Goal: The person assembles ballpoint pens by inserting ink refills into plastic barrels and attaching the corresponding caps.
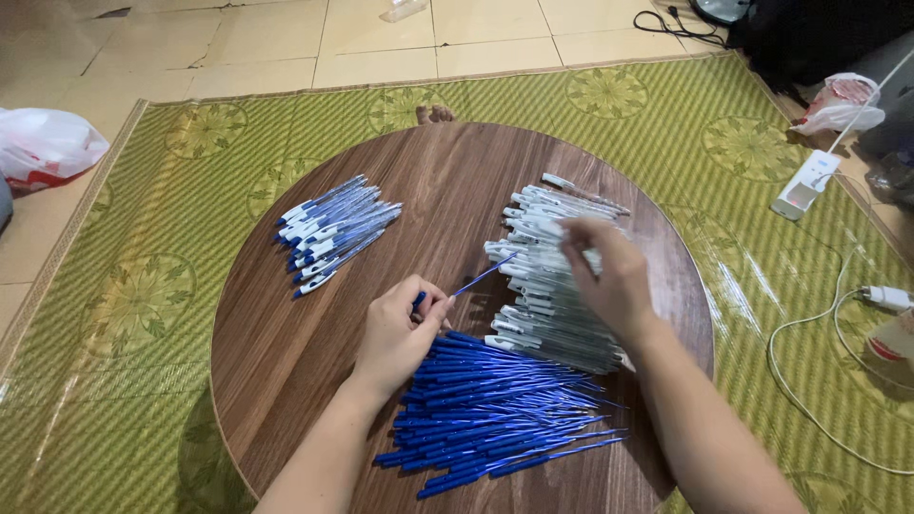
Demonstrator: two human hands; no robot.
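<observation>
While finished pens point(335, 231) sit far left on tabletop point(286, 362), left hand point(400, 333) pinches one blue refill point(481, 277) above refill heap point(495, 409); right hand point(605, 276) closed on a barrel in barrel stack point(547, 286); risk: elbow sweep scatters heap

One round wooden surface point(286, 352) lies on one green woven mat point(133, 286). On it are three heaps of pen parts: one heap of assembled blue-and-white pens point(335, 231) at the far left, one heap of white barrels point(547, 295) at the right, and one heap of blue refills point(495, 414) at the near side; the pieces in each are too many and too overlapped to count. Two hands are in view, the left hand point(400, 333) with one blue refill point(481, 278), the right hand point(609, 276) on the barrels. Two plastic bags: one point(43, 143) far left, one point(838, 103) far right. One white power strip point(807, 183) lies at the right.
</observation>
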